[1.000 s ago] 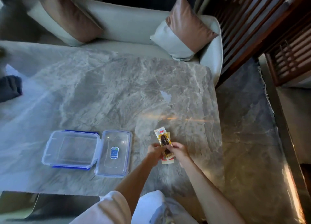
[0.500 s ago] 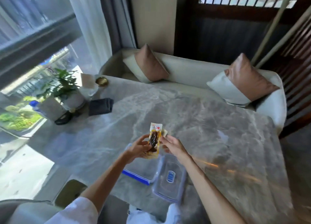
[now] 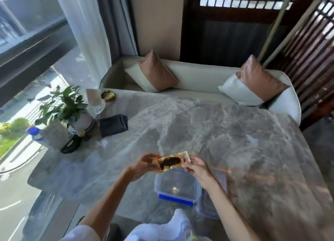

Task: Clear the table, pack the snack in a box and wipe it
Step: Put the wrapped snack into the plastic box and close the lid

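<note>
A yellow and clear snack packet (image 3: 170, 162) with a dark snack inside lies sideways in the air between both hands. My left hand (image 3: 140, 167) pinches its left end and my right hand (image 3: 197, 168) pinches its right end. Directly below sits an open clear plastic box (image 3: 178, 185) with blue clips on the grey marble table (image 3: 235, 136). The box's clear lid (image 3: 209, 204) lies beside it on the right, partly hidden by my right forearm. A folded dark grey cloth (image 3: 113, 125) rests at the table's far left.
A potted plant (image 3: 65, 105), a glass vase (image 3: 94, 100), a small gold dish (image 3: 108, 95) and a blue-capped bottle (image 3: 35, 133) crowd the table's left end by the window. A cream sofa (image 3: 198, 78) with two cushions runs along the far edge. A wooden screen stands at right.
Both hands lifted the packet off the table and carried it left over the open box, turning it from upright to sideways. My view swung up and left.
</note>
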### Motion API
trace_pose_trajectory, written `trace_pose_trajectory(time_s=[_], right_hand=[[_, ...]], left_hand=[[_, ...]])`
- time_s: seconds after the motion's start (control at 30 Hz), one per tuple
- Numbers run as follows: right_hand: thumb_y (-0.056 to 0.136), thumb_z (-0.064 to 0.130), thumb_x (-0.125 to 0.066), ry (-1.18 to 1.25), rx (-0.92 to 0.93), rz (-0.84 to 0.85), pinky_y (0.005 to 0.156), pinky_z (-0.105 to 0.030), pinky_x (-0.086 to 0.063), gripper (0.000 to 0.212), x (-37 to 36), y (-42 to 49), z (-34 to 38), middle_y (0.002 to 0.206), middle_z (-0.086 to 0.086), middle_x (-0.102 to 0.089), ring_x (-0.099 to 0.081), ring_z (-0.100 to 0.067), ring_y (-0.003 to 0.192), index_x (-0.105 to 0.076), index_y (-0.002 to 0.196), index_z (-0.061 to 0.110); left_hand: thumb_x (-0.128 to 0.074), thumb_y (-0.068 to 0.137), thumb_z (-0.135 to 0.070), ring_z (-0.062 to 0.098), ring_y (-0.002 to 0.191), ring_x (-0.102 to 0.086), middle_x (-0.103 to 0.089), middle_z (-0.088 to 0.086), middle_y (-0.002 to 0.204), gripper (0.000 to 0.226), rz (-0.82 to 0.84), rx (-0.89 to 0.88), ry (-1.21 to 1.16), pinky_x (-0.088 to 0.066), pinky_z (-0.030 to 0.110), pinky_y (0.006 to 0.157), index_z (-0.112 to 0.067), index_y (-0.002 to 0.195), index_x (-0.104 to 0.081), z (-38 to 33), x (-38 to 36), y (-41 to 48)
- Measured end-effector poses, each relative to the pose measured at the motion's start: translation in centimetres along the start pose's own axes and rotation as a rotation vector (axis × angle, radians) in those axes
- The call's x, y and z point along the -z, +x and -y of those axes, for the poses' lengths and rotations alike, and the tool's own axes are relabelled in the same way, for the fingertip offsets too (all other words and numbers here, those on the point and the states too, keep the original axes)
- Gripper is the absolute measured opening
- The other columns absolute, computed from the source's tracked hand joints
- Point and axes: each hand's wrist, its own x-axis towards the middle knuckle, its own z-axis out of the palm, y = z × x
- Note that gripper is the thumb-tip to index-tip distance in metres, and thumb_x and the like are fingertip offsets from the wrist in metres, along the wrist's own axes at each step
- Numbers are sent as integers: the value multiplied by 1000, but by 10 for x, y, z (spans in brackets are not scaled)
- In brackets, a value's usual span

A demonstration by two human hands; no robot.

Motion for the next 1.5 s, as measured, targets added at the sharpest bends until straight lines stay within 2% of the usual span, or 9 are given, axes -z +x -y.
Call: trace_pose_trajectory(time_s=[0.2, 0.33, 0.47, 0.63, 0.7, 0.83, 0.97, 1.17, 1.5], right_hand=[[87, -10, -60, 4, -81, -115, 60, -17, -57, 37, 11, -10, -39, 92, -9, -67, -63, -14, 73, -56, 123, 1], [86, -14, -56, -225, -156, -272, 53, -18, -47, 31, 9, -9, -55, 88, -14, -65, -57, -17, 64, -63, 115, -4], [88, -8, -44, -542, -171, -278, 58, -23, -36, 28, 0, 2, -68, 88, -14, -61, -57, -21, 76, -69, 96, 2], [96, 17, -44, -799, -332, -300, 89, -33, -48, 33, -4, 10, -76, 122, -17, -62, -60, -31, 115, -55, 124, 5], [98, 18, -40, -866, -346, -308, 88, -30, -48, 34, -7, 13, -80, 125, -16, -62, -60, -30, 115, -54, 126, 4], [98, 12, -38, -992, -311, -327, 76, -26, -47, 26, -12, 20, -94, 112, -14, -66, -64, -27, 103, -61, 109, 5], [95, 10, -42, -1059, -339, -353, 92, -32, -49, 40, -15, 24, -103, 132, -17, -56, -58, -30, 119, -46, 133, -2], [91, 2, -44, -1074, -320, -428, 98, -39, -47, 58, -17, 25, -106, 139, -18, -51, -53, -33, 126, -24, 146, 0], [85, -3, -51, -1120, -217, -362, 92, -38, -53, 60, -17, 16, -110, 129, -15, -59, -59, -31, 118, -30, 141, 4]], left_hand=[[-69, 58, 1, 22, 68, -56, -60, 14, 81, 54, -135, 27, -56, -48, 30, 66, 9, 110, -57, 23, -14, 12], [-59, 81, 13, 21, 72, -54, -58, 13, 76, 15, -230, 116, 126, -46, 31, 66, 7, 93, -66, 47, -27, 29], [-49, 86, -5, 18, 72, -51, -51, 10, 70, 19, -301, 221, 448, -37, 28, 63, 0, 76, -65, 60, -45, 42], [-43, 88, -1, 34, 102, -61, -57, 21, 100, 16, -220, 329, 572, -50, 41, 87, -3, 100, -52, 67, -61, 56], [-44, 89, -3, 35, 112, -58, -59, 22, 116, 31, -212, 372, 593, -49, 40, 91, 3, 119, -49, 71, -66, 62], [-49, 88, -3, 32, 114, -58, -60, 21, 122, 37, -240, 379, 650, -47, 37, 93, 3, 124, -47, 85, -74, 70], [-49, 85, 0, 33, 115, -58, -60, 22, 123, 50, -289, 364, 658, -48, 37, 93, 4, 134, -39, 88, -81, 68], [-51, 87, -6, 35, 125, -51, -52, 21, 135, 63, -273, 326, 704, -43, 40, 100, 5, 144, -26, 90, -83, 62], [-53, 90, -14, 33, 115, -55, -49, 18, 130, 38, -187, 253, 839, -45, 39, 96, -3, 126, -44, 101, -83, 54]])
